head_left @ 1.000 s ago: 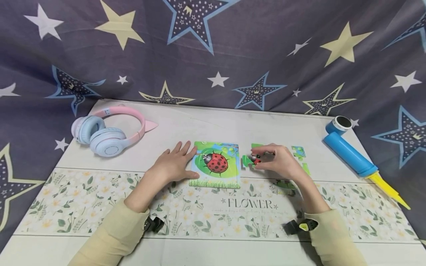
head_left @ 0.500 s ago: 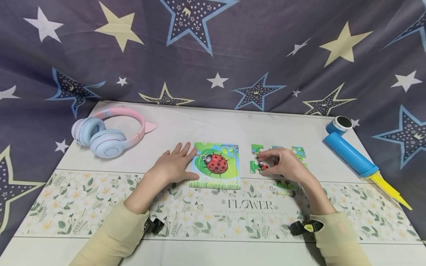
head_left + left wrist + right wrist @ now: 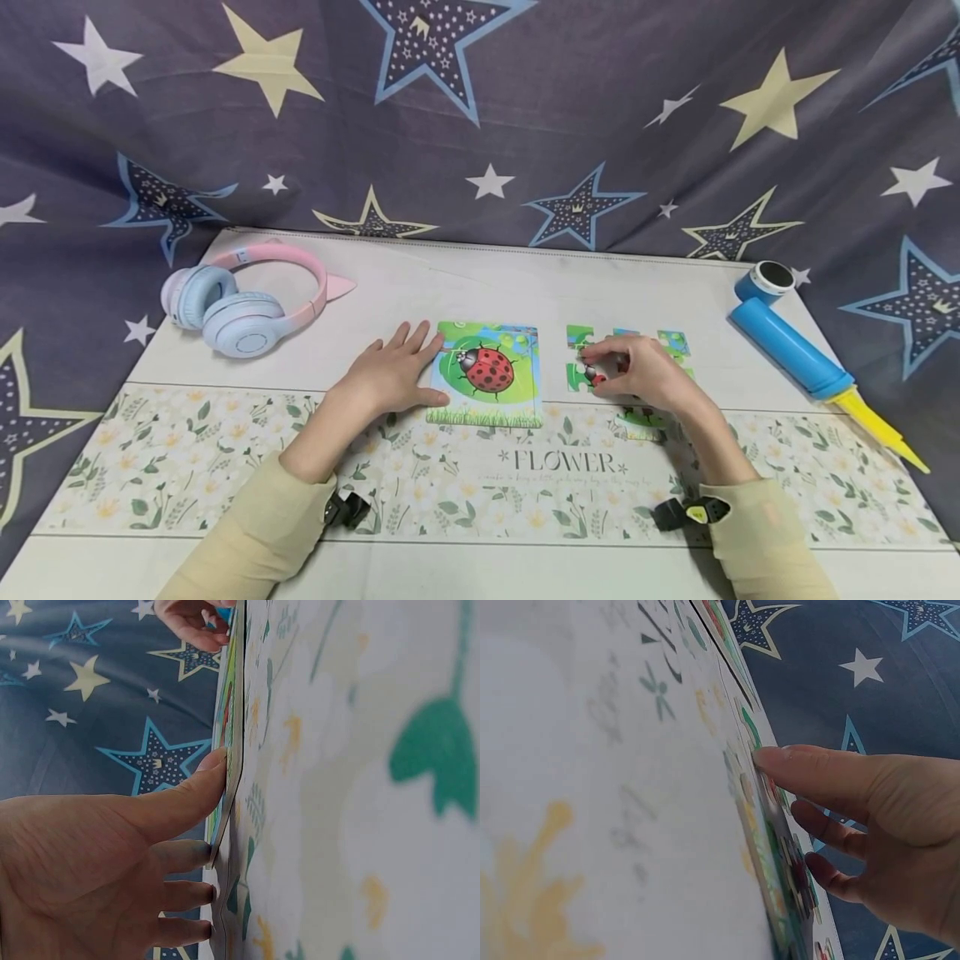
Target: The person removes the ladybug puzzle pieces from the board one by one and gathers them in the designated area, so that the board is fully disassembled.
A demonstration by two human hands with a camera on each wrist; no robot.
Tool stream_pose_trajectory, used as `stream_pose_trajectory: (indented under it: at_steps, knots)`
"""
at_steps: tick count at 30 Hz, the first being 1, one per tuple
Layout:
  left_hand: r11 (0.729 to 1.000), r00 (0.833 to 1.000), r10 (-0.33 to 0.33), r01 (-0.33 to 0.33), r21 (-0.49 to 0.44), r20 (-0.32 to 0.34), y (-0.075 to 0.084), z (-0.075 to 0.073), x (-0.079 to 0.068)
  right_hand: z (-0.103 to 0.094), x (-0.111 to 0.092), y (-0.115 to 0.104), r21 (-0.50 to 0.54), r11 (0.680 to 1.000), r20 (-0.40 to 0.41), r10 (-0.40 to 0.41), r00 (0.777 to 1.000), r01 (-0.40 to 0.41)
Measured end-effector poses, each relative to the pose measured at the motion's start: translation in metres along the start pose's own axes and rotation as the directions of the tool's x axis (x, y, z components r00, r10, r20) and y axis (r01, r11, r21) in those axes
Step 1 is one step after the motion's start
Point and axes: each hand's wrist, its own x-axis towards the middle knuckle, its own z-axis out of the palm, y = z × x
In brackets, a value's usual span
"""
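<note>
A square ladybug picture board (image 3: 487, 375) lies flat in the middle of the table. My left hand (image 3: 390, 367) rests at its left edge with fingers spread; in the left wrist view the thumb (image 3: 187, 784) touches the board's edge. To the right, my right hand (image 3: 645, 371) pinches a jigsaw puzzle piece (image 3: 576, 377), green with part of a red ladybug, between thumb and fingers, low over the table. Just beyond it lies a corner puzzle piece (image 3: 577, 334). Several other pieces, such as a blue-green one (image 3: 673, 340), lie around and partly under the right hand.
Pink and blue headphones (image 3: 255, 312) lie at the back left. At the right are a blue hand pump (image 3: 791, 346) with a yellow nozzle and a short blue cylinder (image 3: 765, 283). A star-patterned cloth (image 3: 480, 142) hangs behind the table.
My right hand has moved right and slightly nearer with the puzzle piece, bringing it below the corner piece. Over the last half second it barely shifts. The left hand stays put.
</note>
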Motion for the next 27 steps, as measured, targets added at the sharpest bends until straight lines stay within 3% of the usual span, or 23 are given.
stream_pose_trajectory:
  at_steps: [11, 19, 27]
  knots:
    - [1.000, 1.000, 0.000, 0.000, -0.013, 0.003, 0.000, 0.000, 0.000, 0.001, 0.003, -0.014, 0.086, 0.993, -0.116, -0.066, 0.991, 0.076]
    - [1.000, 1.000, 0.012, -0.011, -0.018, 0.009, -0.001, -0.001, -0.001, 0.010, 0.024, -0.050, 0.121, 0.981, -0.080, -0.142, 0.987, 0.151]
    - [0.999, 0.999, 0.029, -0.028, -0.038, 0.024, -0.002, -0.002, -0.002, 0.033, 0.041, -0.084, 0.190, 0.963, -0.006, -0.195, 0.981, 0.192]
